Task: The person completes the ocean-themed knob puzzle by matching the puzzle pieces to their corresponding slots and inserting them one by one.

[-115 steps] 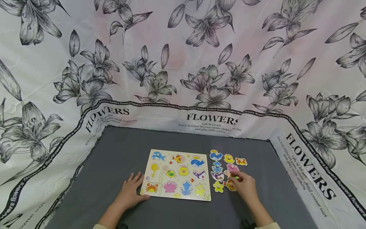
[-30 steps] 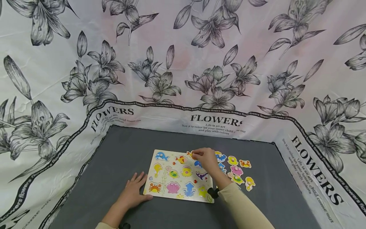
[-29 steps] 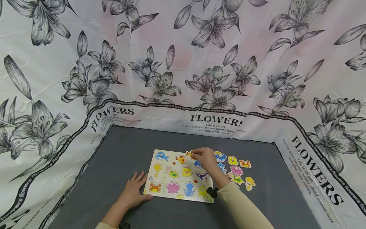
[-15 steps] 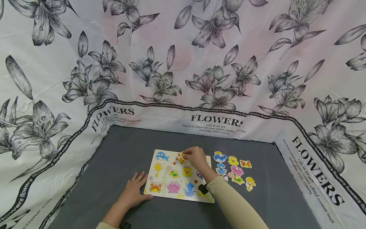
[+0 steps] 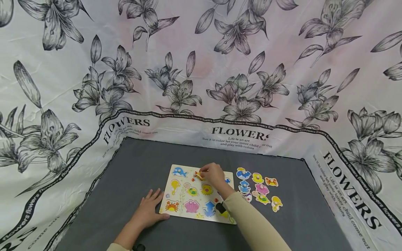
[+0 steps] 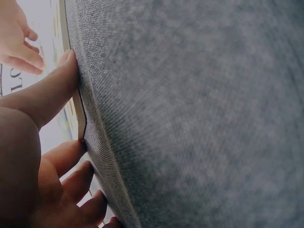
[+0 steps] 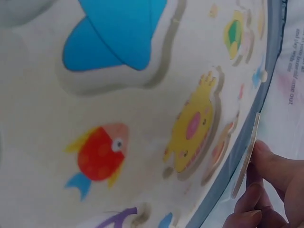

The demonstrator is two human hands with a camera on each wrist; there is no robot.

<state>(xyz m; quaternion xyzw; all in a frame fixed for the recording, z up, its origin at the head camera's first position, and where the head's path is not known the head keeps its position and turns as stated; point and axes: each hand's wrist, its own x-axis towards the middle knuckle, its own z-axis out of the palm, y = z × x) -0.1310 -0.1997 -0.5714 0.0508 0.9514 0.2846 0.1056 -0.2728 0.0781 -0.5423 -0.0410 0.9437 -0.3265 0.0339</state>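
Observation:
A wooden puzzle board (image 5: 201, 200) with sea-animal recesses lies on the grey table. My left hand (image 5: 147, 209) rests at its left edge, fingers spread, thumb against the near left corner; the left wrist view shows the thumb (image 6: 59, 78) on the board's edge. Over the board's upper middle, my right hand (image 5: 214, 176) pinches an orange fish piece (image 5: 198, 175), mostly hidden by the fingers. In the right wrist view that piece (image 7: 246, 159) appears edge-on, tilted above the board. A blue whale piece (image 5: 179, 171) with a knob sits at the board's upper left.
Right of the board lie loose knobbed pieces: a blue whale (image 5: 243, 173), a blue squid (image 5: 244, 187), a crab (image 5: 271, 181), a pink shell (image 5: 262, 189), a turtle (image 5: 262, 198) and several others. My right sleeve (image 5: 251, 219) covers part of this area. Flower-printed cloth (image 5: 176, 134) borders the table.
My right hand has carried the fish piece from the loose pieces leftward to the fish recess in the board's top row. The left hand stays at the board's edge.

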